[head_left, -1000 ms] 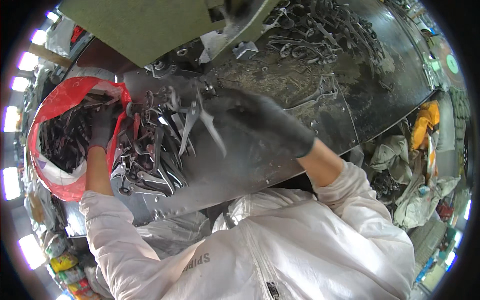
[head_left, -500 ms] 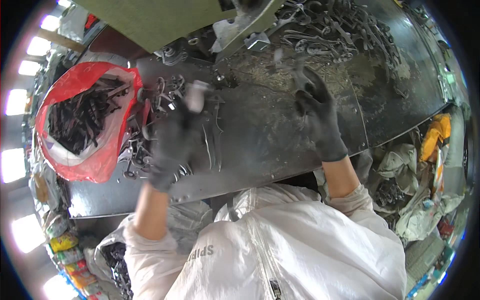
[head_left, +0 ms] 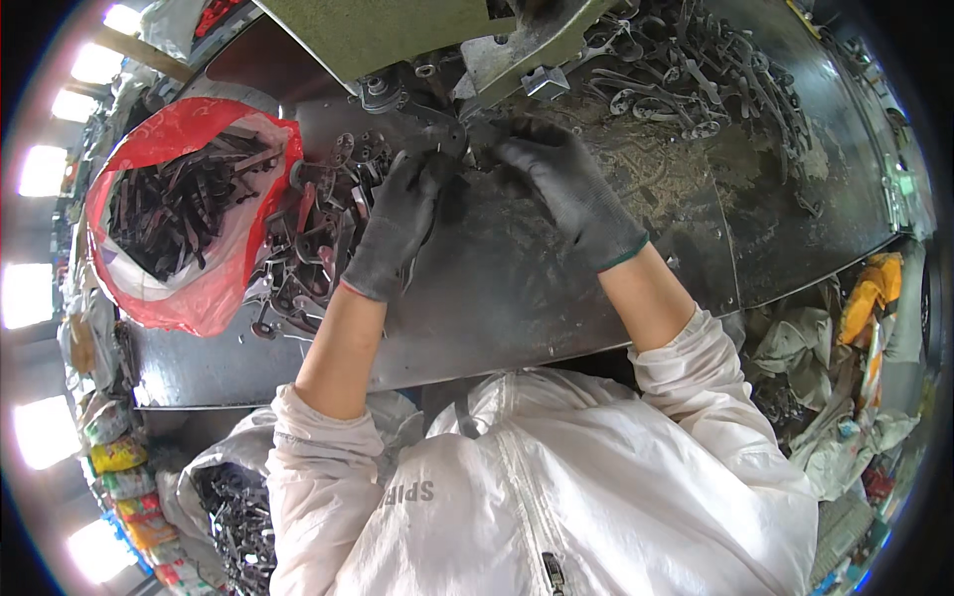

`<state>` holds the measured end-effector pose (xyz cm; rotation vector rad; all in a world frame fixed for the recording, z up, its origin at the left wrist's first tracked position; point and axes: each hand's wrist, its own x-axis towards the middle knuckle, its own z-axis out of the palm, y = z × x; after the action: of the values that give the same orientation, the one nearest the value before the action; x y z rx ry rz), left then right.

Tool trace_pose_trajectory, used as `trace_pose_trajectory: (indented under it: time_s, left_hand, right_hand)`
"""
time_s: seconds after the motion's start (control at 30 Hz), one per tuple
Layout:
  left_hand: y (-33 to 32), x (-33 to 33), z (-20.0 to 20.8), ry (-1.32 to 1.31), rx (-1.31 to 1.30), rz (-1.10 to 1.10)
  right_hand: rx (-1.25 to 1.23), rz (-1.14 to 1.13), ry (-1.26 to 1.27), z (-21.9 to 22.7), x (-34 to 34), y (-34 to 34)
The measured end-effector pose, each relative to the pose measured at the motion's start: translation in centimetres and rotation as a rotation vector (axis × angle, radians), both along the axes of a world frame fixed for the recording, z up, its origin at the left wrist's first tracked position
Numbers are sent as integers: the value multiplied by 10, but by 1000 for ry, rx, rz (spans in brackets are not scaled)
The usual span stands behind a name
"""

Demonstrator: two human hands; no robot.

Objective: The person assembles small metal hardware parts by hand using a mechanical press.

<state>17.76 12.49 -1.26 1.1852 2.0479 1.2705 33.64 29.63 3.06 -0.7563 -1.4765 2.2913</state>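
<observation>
Both hands wear dark grey gloves and meet close together below the head of a green machine (head_left: 383,38). My left hand (head_left: 396,223) is closed, its fingertips at a dark, rounded metal part (head_left: 452,136). From the other side my right hand (head_left: 568,184) reaches in with bent fingers pressed together near the same spot. Whatever sits between its fingertips is too dark to make out. Left of my left hand lies a heap of curved metal pieces with ring ends (head_left: 323,233) on the dark metal table (head_left: 477,298).
A red-and-white plastic bag (head_left: 214,308) of dark strips stands on the left. More metal pieces (head_left: 686,74) are piled at the far right. A small metal block (head_left: 545,82) juts from the machine. Below the table edge are a sack of dark parts (head_left: 238,517) and an orange bag (head_left: 870,298).
My left hand has moved right and away from me, from the metal heap to beneath the machine. My right hand has moved left toward it. The view has shifted slightly.
</observation>
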Motion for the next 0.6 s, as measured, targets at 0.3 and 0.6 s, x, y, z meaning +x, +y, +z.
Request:
trace_pose_trajectory:
  time_s: [0.3, 0.6]
  left_hand:
    - [4, -37, -39, 82, -96, -5]
    - [-74, -180, 75, 1033, -544, 224]
  right_hand:
    - [187, 109, -45, -30, -22, -14]
    - [37, 60, -96, -35, -13, -5]
